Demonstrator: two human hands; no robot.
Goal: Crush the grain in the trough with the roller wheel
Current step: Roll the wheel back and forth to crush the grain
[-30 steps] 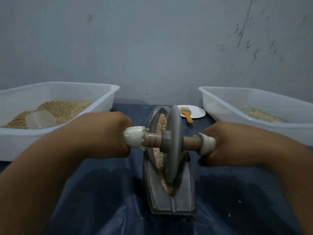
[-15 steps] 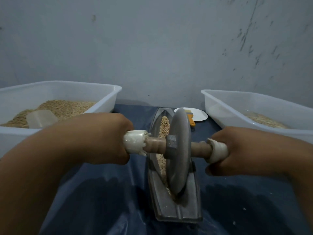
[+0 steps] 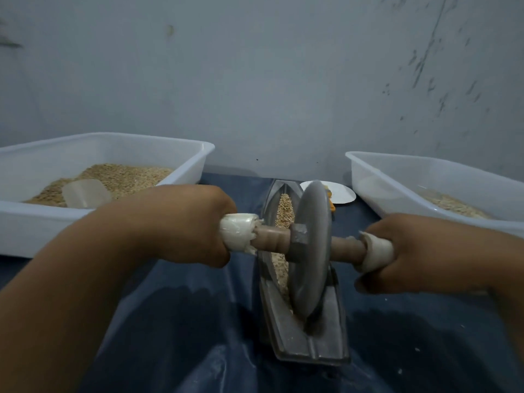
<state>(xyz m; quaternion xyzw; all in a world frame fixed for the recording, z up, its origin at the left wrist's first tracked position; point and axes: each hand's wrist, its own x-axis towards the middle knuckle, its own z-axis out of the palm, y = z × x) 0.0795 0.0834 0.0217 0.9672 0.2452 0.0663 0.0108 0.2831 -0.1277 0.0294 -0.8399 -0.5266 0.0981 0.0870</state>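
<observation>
A narrow grey metal trough (image 3: 326, 340) lies lengthwise on the dark blue sheet, with tan grain (image 3: 284, 209) along its groove. A grey roller wheel (image 3: 312, 251) stands upright in the groove, on a wooden axle with white-wrapped ends. My left hand (image 3: 181, 225) grips the left axle end. My right hand (image 3: 419, 251) grips the right end. The wheel hides the grain under and behind it.
A white plastic tub (image 3: 158, 143) at the left holds a heap of grain and a clear scoop (image 3: 85, 192). Another white tub (image 3: 425, 171) at the right holds a thin layer of grain. A white plate (image 3: 341, 194) with an orange-handled brush sits behind the trough. The wall is close behind.
The wheel and both hands have shifted slightly rightward and toward the near part of the trough; the view tilted a little. Both grips are unchanged.
</observation>
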